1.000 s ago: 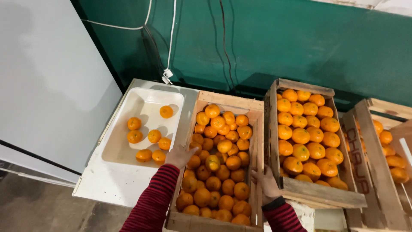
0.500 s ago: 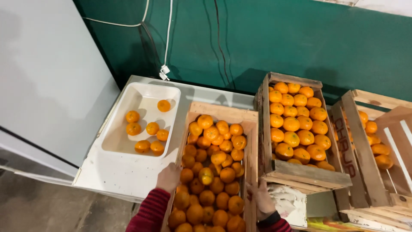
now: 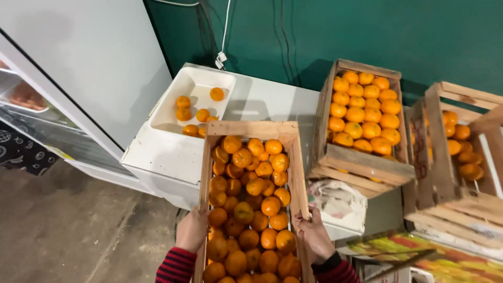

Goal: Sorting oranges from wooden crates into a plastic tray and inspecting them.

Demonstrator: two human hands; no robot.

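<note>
A long wooden crate full of oranges runs from the white surface toward me. My left hand grips its left side rail and my right hand grips its right side rail, both near the crate's close end. Striped red and black sleeves cover my wrists. The near end of the crate is cut off by the frame's bottom edge.
A white tray with several oranges sits at the back left on a white chest. Two more wooden crates of oranges stand to the right. A white panel, a green wall and a crumpled cloth surround them.
The crate has slid toward me off the white surface, and both hands have shifted back along its side rails. The view has swung left and down.
</note>
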